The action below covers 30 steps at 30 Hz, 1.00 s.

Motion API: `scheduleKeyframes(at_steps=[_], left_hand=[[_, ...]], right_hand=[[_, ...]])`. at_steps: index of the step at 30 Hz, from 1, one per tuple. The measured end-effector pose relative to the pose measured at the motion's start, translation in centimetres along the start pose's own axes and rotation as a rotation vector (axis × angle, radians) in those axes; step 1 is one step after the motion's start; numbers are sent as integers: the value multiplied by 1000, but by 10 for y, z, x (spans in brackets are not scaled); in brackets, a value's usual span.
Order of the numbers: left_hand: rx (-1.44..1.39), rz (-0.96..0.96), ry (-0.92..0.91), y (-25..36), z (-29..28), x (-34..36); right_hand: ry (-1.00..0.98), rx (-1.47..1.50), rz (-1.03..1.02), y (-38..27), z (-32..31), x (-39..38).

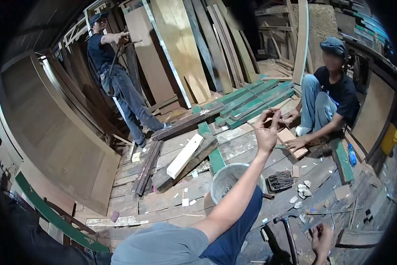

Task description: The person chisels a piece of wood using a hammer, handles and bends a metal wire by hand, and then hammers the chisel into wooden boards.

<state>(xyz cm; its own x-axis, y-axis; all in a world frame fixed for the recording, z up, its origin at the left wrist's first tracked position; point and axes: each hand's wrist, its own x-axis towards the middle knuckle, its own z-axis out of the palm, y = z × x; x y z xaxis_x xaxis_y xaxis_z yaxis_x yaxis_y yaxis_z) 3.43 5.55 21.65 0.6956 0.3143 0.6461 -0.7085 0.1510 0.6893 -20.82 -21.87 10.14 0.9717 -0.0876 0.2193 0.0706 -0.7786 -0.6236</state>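
Hammer (289, 236) and bucket (215, 189), 1 each, are left of the right hand (322, 240).

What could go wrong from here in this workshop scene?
The hammer near the person's right hand might get knocked if that hand swings sideways.
The open nail tray sits on the floor beside the bucket, so a stray foot could spill nails underfoot.
Tall boards lean near the standing co-worker; a bump might send one sliding.
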Motion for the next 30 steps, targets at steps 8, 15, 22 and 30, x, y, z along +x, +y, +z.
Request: scheduleKeyframes(at_steps=[8, 15, 22, 30], left_hand=[[-71, 27, 112, 13, -10, 10], [-36, 65, 119, 10, -15, 12], [-48, 44, 134, 11, -14, 11], [-37, 60, 149, 9, -13, 11]], right_hand=[[29, 5, -98, 13, 3, 2], [3, 3, -102, 8, 2, 4], [-11, 28, -102, 9, 1, 2], [-2, 22, -82, 5, -1, 4]])
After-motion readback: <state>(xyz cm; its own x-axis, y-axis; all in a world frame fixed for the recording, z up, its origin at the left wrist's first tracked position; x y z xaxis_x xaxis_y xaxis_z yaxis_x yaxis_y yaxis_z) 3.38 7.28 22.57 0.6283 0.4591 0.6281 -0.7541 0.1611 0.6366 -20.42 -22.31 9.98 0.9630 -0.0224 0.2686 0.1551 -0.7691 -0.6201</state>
